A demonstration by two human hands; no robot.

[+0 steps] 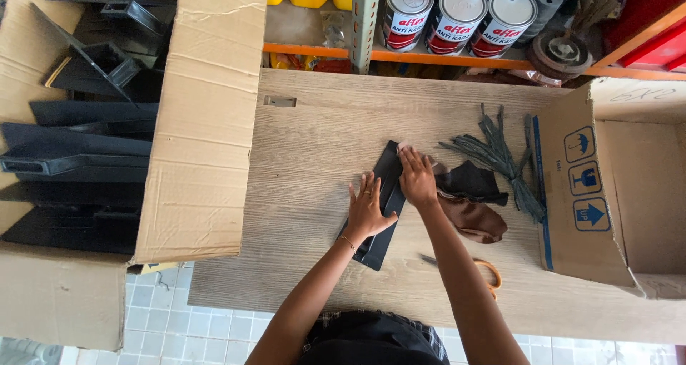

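**A pale wood-grain table and its load**

The table (307,143) is a light, wood-grain board. A long black plastic piece (386,208) lies flat near its middle. Just right of that sit a dark cloth (473,181) and a brown cloth (477,220), touching each other. Beyond them a bundle of grey-green strips (500,154) fans out. Orange-handled scissors (486,272) rest near the front edge. An open cardboard box (607,186) stands at the right end.
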